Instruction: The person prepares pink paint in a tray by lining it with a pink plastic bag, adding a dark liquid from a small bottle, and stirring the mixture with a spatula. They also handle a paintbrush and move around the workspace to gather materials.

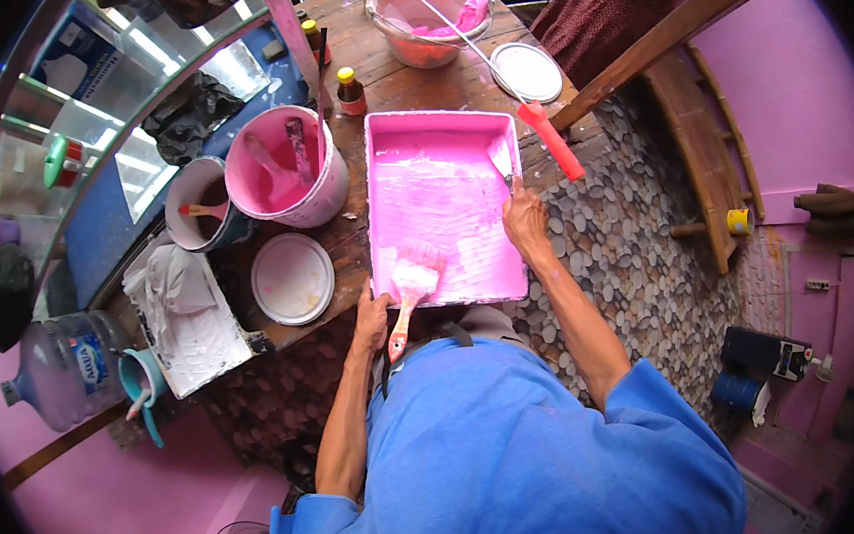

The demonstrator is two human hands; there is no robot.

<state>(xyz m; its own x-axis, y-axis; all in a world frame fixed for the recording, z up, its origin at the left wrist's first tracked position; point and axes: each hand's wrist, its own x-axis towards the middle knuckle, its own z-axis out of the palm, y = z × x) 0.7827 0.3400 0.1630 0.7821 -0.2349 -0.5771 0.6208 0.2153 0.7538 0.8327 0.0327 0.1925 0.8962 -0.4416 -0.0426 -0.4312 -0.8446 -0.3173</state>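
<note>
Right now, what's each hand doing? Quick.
Left hand: gripping the near-left corner of the pink paint tray, beside the paintbrush lying in it.
Right hand: closed on a scraper in the tray's paint.

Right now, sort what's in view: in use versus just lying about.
In use: pink tray, scraper in right hand, left hand on the tray's corner, brush.
Lying about: bucket, lid, bowl, water jug.

Paint tray [436, 126]: plastic, wet glossy pink film, streaked. Table [402, 78]: rough bare wood planks. Brush [411, 288]: matted bristles, glossy red handle. Bowl [427, 16]: shiny metal.
</note>
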